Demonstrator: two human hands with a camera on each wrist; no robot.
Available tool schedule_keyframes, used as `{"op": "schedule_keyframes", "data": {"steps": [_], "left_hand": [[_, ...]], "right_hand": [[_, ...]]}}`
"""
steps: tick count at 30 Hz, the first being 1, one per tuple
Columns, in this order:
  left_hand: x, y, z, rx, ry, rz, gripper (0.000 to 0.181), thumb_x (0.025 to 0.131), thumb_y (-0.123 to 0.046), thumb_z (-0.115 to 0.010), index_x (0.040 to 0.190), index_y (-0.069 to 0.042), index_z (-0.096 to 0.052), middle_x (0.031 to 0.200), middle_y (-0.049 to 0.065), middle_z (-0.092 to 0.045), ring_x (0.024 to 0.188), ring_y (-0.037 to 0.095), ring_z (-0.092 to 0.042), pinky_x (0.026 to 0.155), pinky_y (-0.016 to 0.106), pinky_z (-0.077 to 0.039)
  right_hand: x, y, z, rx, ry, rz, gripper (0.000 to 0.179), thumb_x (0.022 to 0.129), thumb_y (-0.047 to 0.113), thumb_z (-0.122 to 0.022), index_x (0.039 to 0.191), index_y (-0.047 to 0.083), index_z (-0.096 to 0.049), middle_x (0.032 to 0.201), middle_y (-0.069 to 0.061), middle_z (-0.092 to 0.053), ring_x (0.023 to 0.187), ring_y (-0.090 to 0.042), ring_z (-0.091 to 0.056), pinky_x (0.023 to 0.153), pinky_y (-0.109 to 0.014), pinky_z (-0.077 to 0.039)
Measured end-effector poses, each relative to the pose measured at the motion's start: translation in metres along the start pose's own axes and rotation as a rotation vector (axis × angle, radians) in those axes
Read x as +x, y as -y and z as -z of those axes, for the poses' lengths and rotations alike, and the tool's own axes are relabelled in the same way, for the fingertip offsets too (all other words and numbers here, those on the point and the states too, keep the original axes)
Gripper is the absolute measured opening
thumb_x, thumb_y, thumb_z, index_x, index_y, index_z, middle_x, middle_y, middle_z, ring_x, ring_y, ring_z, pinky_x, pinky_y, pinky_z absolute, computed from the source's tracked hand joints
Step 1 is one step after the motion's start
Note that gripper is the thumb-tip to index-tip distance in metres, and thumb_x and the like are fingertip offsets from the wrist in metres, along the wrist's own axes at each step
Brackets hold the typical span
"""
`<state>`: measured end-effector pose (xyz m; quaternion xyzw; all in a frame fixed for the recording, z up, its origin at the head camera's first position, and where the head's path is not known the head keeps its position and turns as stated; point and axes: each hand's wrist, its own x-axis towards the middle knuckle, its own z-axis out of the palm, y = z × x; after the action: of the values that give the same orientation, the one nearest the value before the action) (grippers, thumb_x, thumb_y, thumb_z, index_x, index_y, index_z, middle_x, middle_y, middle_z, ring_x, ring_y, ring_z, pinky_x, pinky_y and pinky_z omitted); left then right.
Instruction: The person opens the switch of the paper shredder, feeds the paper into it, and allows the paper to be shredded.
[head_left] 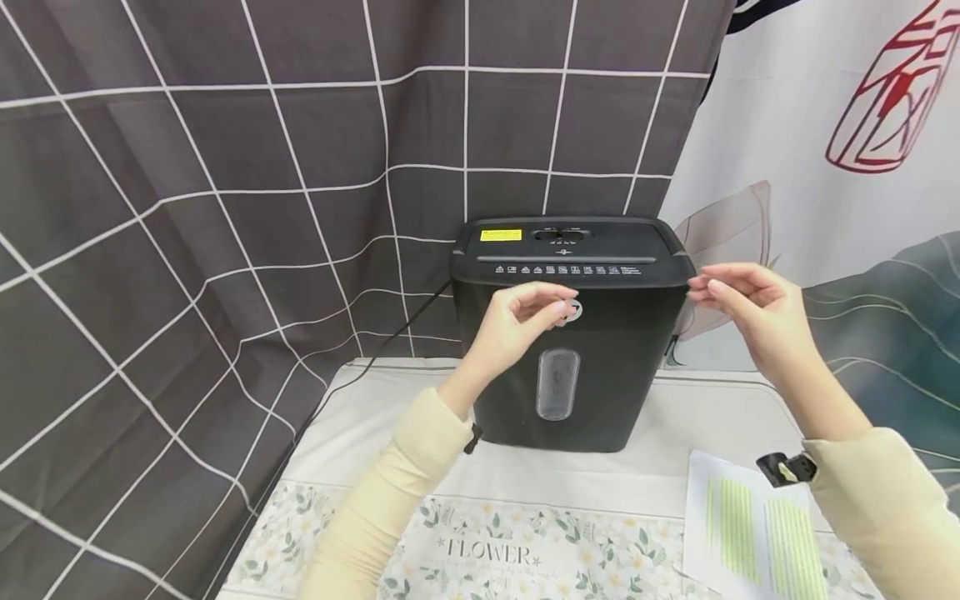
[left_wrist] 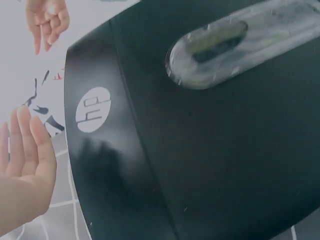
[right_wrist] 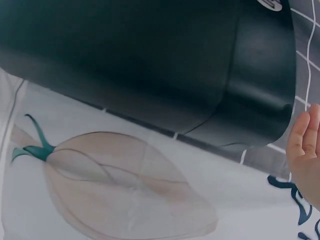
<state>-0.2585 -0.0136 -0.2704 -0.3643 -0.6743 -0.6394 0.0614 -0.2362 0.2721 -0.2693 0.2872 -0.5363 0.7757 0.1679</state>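
A black paper shredder (head_left: pixel 600 367) stands upright on the table, with a slot across its lid and a clear oval window (head_left: pixel 558 383) in its front. My left hand (head_left: pixel 517 321) is raised before its upper front, fingers loosely bent and holding nothing. Beside the lid's right corner hovers my right hand (head_left: pixel 761 312), also without anything in it. In the left wrist view, the left palm (left_wrist: pixel 30 170) shows straight fingers next to the shredder's top edge, near a round hp logo (left_wrist: pixel 93 110). The right wrist view catches part of the right hand (right_wrist: pixel 307 155) past the shredder's edge.
Printed paper (head_left: pixel 701 517) with yellow-green marked text lies at the table's right front. A floral cloth (head_left: pixel 487 575) lettered FLOWER covers the front. A black cord (head_left: pixel 375 354) runs left from the shredder. Dark gridded curtain (head_left: pixel 300 125) hangs close behind and left.
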Motion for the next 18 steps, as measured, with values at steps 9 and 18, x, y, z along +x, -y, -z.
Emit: {"op": "schedule_keyframes", "data": {"steps": [9,18], "left_hand": [[-0.035,0.015,-0.024,0.083,-0.061,0.024,0.017,0.090,-0.005,-0.060,0.104,0.003,-0.067,0.092,0.022,-0.071,0.081,0.032,-0.069,0.071,0.024,-0.056],[-0.065,0.047,-0.059,0.068,-0.091,0.037,0.015,0.090,-0.004,-0.060,0.099,0.005,-0.068,0.084,0.021,-0.071,0.075,0.028,-0.070,0.066,0.019,-0.055]], "right_hand": [[-0.036,-0.013,0.026,-0.047,0.007,0.034,0.033,0.088,-0.024,-0.037,0.104,-0.010,-0.062,0.093,-0.011,-0.072,0.084,-0.018,-0.071,0.079,-0.022,-0.055],[-0.070,-0.028,0.051,-0.164,-0.058,0.040,0.033,0.088,-0.024,-0.038,0.106,-0.011,-0.061,0.095,-0.006,-0.073,0.086,-0.013,-0.070,0.077,-0.019,-0.055]]}}
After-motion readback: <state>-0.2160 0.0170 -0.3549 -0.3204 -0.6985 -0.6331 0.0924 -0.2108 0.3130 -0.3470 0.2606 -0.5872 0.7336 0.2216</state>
